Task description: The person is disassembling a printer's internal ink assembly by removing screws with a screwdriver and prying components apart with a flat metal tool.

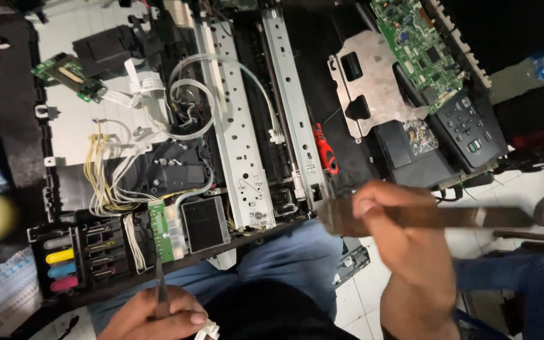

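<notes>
Head view looks straight down on an opened printer (240, 126) lying across the person's lap, its lower edge resting over blue-jeaned knees (291, 258). The left hand (152, 315), at the bottom of the view, is closed around a thin dark pointed tool (160, 293) whose tip rises toward the small green circuit board (158, 230) at the printer's near edge; a small white connector (209, 328) shows just beside its fingers. The right hand (404, 239) is blurred and clamped on a long flat brownish strip (448, 217) that runs crosswise, out past the printer's right near corner. Just left of the green board, bundles of white and yellow wires (111, 182) loop up into the chassis, and at the near left corner sit four ink tanks (61, 261) in grey, yellow, blue and pink. Two perforated metal rails (247, 119) run up the middle of the printer. A red-handled screwdriver (324, 148) lies along the right rail. Farther right are a grey metal plate (373, 82), a larger green circuit board (413, 44) and a dark button panel (470, 129).
</notes>
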